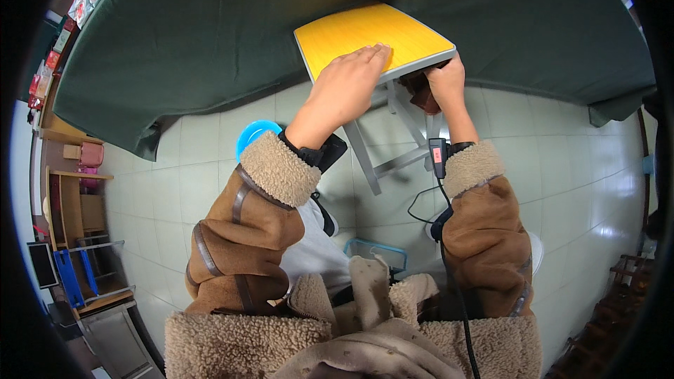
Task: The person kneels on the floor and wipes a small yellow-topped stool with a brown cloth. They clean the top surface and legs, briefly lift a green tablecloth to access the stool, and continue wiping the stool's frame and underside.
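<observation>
A small stool or table with a flat yellow top (374,37), grey edging and grey legs (363,155) stands before me, against a dark green cloth. My left hand (347,84) lies palm down across the near left part of the yellow top. My right hand (447,81) is at the near right corner, its fingers partly hidden beneath the top. Next to those fingers, under the top, hangs a dark reddish-brown item (425,99), perhaps cloth or leather; whether my right hand grips it or the edge is hard to tell.
The green cloth (210,37) drapes down behind the stool. On the tiled floor, a bright blue basin (255,134) sits beside my left forearm. Wooden shelving (71,205) lines the far left, with dark brown furniture (613,305) at lower right. A black cable (458,284) runs along my right sleeve.
</observation>
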Action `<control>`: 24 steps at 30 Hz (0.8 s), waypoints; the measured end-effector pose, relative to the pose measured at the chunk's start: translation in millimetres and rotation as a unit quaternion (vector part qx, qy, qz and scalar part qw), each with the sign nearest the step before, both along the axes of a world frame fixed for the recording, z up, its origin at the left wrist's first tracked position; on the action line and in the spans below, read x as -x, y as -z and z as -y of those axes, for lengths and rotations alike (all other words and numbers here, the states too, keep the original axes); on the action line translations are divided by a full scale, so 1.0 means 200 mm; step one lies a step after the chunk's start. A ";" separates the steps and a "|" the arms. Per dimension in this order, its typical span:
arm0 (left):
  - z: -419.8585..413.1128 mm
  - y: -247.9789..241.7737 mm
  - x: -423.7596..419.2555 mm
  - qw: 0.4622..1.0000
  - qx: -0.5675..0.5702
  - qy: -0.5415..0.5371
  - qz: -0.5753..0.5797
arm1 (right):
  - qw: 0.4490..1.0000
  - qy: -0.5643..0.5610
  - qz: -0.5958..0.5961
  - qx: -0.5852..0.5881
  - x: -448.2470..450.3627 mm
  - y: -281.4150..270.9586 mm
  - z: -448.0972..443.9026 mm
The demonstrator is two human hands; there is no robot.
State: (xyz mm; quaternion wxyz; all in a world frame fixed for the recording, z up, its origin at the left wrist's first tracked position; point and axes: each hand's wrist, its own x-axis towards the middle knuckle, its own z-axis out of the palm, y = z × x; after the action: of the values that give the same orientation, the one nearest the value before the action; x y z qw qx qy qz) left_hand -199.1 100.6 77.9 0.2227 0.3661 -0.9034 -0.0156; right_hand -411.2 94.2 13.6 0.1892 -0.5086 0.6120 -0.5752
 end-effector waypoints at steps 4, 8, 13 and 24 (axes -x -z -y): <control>0.05 0.01 -0.01 1.000 0.006 0.009 0.010 | 1.000 0.008 -0.004 -0.008 0.00 0.09 -0.02; 0.07 0.01 -0.03 1.000 -0.029 0.013 0.002 | 0.998 0.009 -0.010 -0.058 0.03 0.28 -0.11; 0.07 0.01 -0.03 0.999 -0.038 0.017 -0.008 | 0.990 -0.022 0.014 -0.137 0.06 0.45 -0.25; 0.11 0.02 -0.03 0.998 -0.055 0.015 -0.012 | 0.917 -0.131 0.166 -0.338 0.03 0.52 -0.43</control>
State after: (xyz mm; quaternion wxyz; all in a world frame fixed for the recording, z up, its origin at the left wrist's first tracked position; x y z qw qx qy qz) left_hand -193.6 78.5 73.1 0.2128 0.3637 -0.9039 -0.0735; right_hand -417.2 179.3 -91.1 0.5224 -0.3867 0.6578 -0.3805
